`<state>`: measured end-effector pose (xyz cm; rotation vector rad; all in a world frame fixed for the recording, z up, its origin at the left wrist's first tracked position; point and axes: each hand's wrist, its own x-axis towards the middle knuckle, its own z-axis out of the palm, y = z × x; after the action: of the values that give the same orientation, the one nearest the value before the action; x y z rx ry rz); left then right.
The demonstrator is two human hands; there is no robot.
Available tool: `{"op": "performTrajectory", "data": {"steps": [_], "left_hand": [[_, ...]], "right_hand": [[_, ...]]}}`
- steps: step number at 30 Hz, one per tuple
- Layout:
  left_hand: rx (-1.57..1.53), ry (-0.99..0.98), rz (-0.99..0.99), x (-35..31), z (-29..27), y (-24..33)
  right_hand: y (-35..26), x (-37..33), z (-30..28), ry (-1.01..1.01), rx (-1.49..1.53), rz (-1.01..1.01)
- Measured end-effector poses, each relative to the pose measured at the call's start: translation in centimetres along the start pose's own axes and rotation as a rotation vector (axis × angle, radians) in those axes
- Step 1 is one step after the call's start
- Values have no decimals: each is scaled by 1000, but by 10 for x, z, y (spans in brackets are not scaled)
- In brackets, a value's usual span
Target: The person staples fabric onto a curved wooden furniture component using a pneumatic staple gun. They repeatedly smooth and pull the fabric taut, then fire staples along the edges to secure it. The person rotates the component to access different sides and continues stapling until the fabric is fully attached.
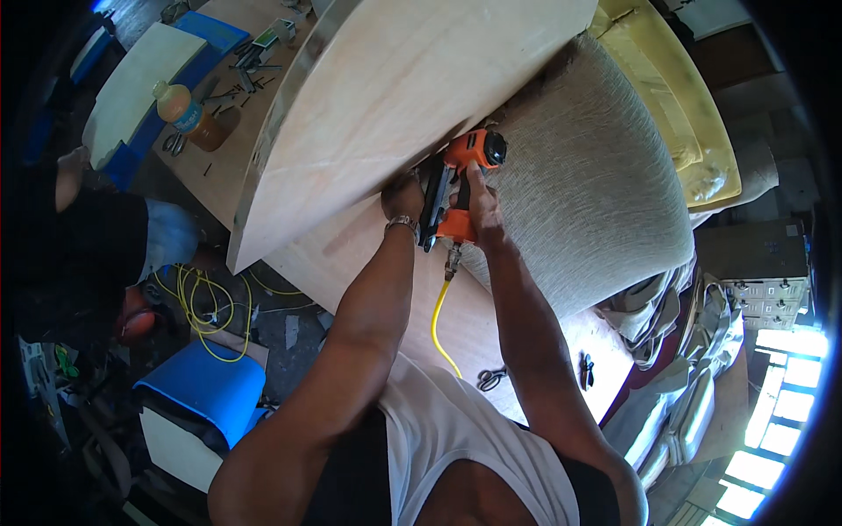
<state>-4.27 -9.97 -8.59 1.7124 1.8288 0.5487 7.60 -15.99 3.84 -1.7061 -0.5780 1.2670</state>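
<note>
Staple gun: orange and black air-powered tool (465,158), between the pale wood panel (377,105) and the grey fabric cushion (596,175); its head sits close in by the seam where they meet.
Right hand: yours (484,209) is closed round the handle, thumb up along the side, seemingly to steady the tool's head.
Left hand: yours (402,198) is beside the magazine, against or just under the panel, perhaps bracing; fingers are hidden, so you cannot tell how far they spread.
Yellow hose (441,324): joins the handle's base and runs back toward you, which probably leaves the head free.
Tabletop (605,337): scissors (491,379) and a dark hand tool (587,371) lie near your right forearm, likely for easy reach.
Farther left: a bottle of amber drink (195,121); someone in denim (171,232) near it.
Farther right: yellow foam (688,114) beyond the cushion.
</note>
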Motion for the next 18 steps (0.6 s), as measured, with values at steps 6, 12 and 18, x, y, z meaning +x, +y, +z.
{"op": "performTrajectory", "data": {"steps": [6,12,18], "left_hand": [[-83,297,290,-4,29,-37],[-1550,-159,-513,-57,-22,-43],[-1244,29,-265,-66,-19,-55]], "right_hand": [[1,4,17,53,-132,-44],[-15,13,2,-3,-51,41],[-43,-1,6,-4,-57,95]]}}
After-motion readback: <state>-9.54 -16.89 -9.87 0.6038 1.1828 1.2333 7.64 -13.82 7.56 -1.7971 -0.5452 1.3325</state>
